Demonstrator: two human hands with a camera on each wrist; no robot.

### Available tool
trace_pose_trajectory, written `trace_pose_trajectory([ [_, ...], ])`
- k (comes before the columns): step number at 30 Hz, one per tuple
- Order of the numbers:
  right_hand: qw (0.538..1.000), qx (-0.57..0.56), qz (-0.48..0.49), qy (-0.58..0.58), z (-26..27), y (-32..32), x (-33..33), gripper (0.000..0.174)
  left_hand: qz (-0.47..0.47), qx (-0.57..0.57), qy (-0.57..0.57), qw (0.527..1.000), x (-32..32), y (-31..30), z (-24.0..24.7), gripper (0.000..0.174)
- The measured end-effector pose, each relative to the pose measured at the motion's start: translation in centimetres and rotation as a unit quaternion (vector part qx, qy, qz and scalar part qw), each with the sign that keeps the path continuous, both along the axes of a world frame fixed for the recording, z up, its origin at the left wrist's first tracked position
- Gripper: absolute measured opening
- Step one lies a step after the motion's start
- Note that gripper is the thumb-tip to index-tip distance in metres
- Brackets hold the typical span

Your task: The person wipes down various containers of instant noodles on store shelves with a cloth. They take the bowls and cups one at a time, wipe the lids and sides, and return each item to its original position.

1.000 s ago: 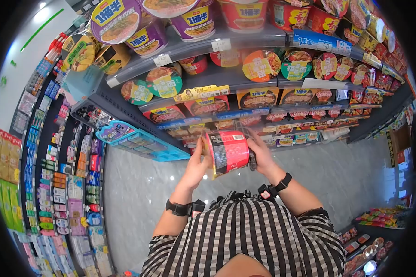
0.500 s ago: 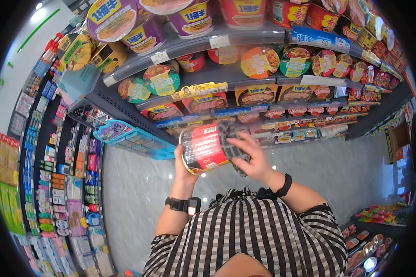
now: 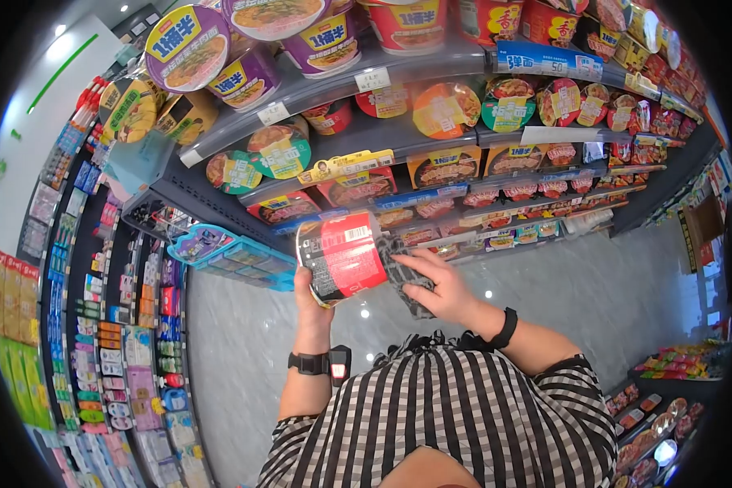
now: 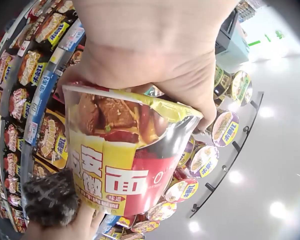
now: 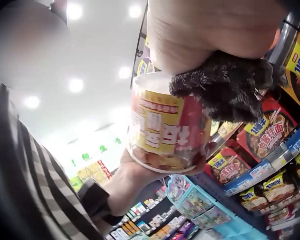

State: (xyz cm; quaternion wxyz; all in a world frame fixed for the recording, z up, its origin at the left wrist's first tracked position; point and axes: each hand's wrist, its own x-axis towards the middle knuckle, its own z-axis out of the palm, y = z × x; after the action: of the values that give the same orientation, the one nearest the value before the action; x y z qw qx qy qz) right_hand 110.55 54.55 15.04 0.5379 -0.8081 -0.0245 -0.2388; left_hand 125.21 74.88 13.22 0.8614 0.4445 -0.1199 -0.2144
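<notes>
An instant noodle tub (image 3: pixel 342 256) with a red, black and yellow wrapper lies on its side in front of me. My left hand (image 3: pixel 311 305) grips it at the wide lid end, as the left wrist view also shows, with the fingers (image 4: pixel 207 107) round the rim. My right hand (image 3: pixel 443 286) holds a dark grey fuzzy cloth (image 3: pixel 400 281) at the narrower base end. In the right wrist view the cloth (image 5: pixel 225 87) bunches under the palm, against the tub's side near its white base (image 5: pixel 152 80). Part of the right fingers is hidden behind the cloth.
Shelves (image 3: pixel 431 61) of noodle tubs stand in front, with purple tubs (image 3: pixel 329 41) at the upper left. A light-blue rack (image 3: pixel 252 260) stands at the shelf's left end. Further left is a packed shelf (image 3: pixel 110 325) of small goods. Grey tiled floor (image 3: pixel 529 301) lies below.
The tub has moved left and turned, its base end now toward my right hand. The right hand brought the cloth from behind the tub round onto its base end.
</notes>
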Motion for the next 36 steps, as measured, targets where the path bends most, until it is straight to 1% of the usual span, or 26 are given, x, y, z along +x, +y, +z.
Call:
trace_pose_trajectory([
  [1,1.0,0.006,0.018,-0.011,0.5,-0.3,-0.3,0.045,-0.018,0.005,-0.007,1.0,0.2,0.3,0.3,0.084],
  [2,0.999,0.012,0.036,-0.022,1.1,-0.5,-0.3,0.045,-0.015,0.004,-0.009,1.0,0.3,0.2,0.5,0.084],
  [4,0.996,0.009,0.034,-0.083,2.9,-0.9,0.1,0.049,-0.019,0.091,-0.15,0.984,0.4,-0.3,1.6,0.099],
  [5,0.986,-0.092,0.039,-0.133,4.3,-1.1,0.2,0.053,-0.048,0.113,-0.2,0.972,0.4,-0.4,1.9,0.111],
  [7,0.95,-0.237,0.052,-0.197,5.8,-0.8,0.9,0.059,-0.088,0.168,-0.243,0.951,0.0,-0.3,1.5,0.114],
  [9,0.953,-0.243,0.069,-0.164,6.3,-0.7,1.5,0.056,-0.121,0.224,-0.26,0.932,-0.6,-0.1,1.8,0.117],
  [12,0.961,-0.237,0.075,-0.119,6.6,-2.3,2.9,0.047,-0.183,0.164,-0.244,0.938,-1.3,0.2,2.4,0.118],
  [14,0.986,-0.105,0.113,-0.068,6.0,-3.7,4.3,0.042,-0.205,0.152,-0.212,0.944,-2.3,0.4,3.5,0.122],
  [15,0.988,-0.041,0.148,-0.029,5.8,-4.3,4.8,0.04,-0.211,0.109,-0.182,0.954,-2.5,0.3,3.8,0.123],
  [16,0.987,-0.042,0.15,-0.029,4.3,-4.4,5.2,0.04,-0.217,0.065,-0.154,0.962,-2.5,0.3,3.9,0.125],
  [17,0.988,0.018,0.152,0.021,2.0,-4.2,5.8,0.039,-0.201,0.019,-0.096,0.975,-2.0,0.9,2.3,0.123],
  [18,0.983,0.077,0.153,0.071,0.0,-3.9,6.1,0.038,-0.192,-0.05,-0.044,0.979,-2.6,0.4,3.4,0.117],
  [19,0.96,0.191,0.159,0.132,-0.8,-2.5,5.8,0.04,-0.16,-0.07,-0.016,0.984,-2.7,0.4,3.7,0.113],
  [20,0.898,0.383,0.15,0.156,-1.3,-0.8,5.2,0.033,-0.126,-0.091,0.013,0.988,-2.8,0.5,3.8,0.109],
  [21,0.855,0.46,0.142,0.193,-1.3,0.1,4.7,0.033,-0.12,-0.091,0.015,0.988,-2.6,0.2,3.7,0.109],
  [22,0.802,0.535,0.132,0.229,-1.4,0.8,4.4,0.033,-0.068,-0.055,-0.034,0.996,-2.2,-0.4,3.6,0.104],
  [24,0.749,0.601,0.16,0.228,-2.1,1.6,4.5,0.035,0.04,0.009,-0.14,0.989,-1.2,-1.6,3.2,0.1],
  [26,0.726,0.621,0.158,0.25,-2.6,1.7,4.4,0.034,0.105,0.075,-0.289,0.949,-0.4,-2.6,3.5,0.097],
  [27,0.727,0.62,0.158,0.249,-2.2,1.6,4.3,0.034,0.105,0.074,-0.29,0.948,-0.4,-2.4,3.5,0.097],
  [29,0.748,0.597,0.175,0.232,-1.2,1.4,3.8,0.035,0.221,0.315,-0.353,0.853,-0.6,-1.9,3.5,0.103],
  [30,0.748,0.596,0.174,0.234,-0.3,1.5,3.5,0.035,0.222,0.315,-0.351,0.854,-0.5,-1.9,3.2,0.103],
  [31,0.842,0.485,0.161,0.171,0.8,1.7,3.2,0.037,0.231,0.336,-0.355,0.841,-0.3,-1.8,2.8,0.104],
  [33,0.971,0.212,0.108,0.009,1.4,1.9,3.2,0.046,0.231,0.372,-0.359,0.824,-0.5,-1.8,2.8,0.103],
  [34,0.972,0.211,0.106,0.008,1.8,1.8,3.3,0.046,0.215,0.369,-0.381,0.82,-0.5,-1.7,2.2,0.099],
  [35,0.995,0.005,0.055,-0.086,2.4,1.6,3.5,0.049,0.185,0.344,-0.372,0.842,-0.5,-1.8,1.7,0.097],
  [36,0.964,-0.203,-0.001,-0.172,3.1,1.5,3.7,0.052,0.153,0.318,-0.361,0.863,-0.6,-2.0,1.6,0.094],
])
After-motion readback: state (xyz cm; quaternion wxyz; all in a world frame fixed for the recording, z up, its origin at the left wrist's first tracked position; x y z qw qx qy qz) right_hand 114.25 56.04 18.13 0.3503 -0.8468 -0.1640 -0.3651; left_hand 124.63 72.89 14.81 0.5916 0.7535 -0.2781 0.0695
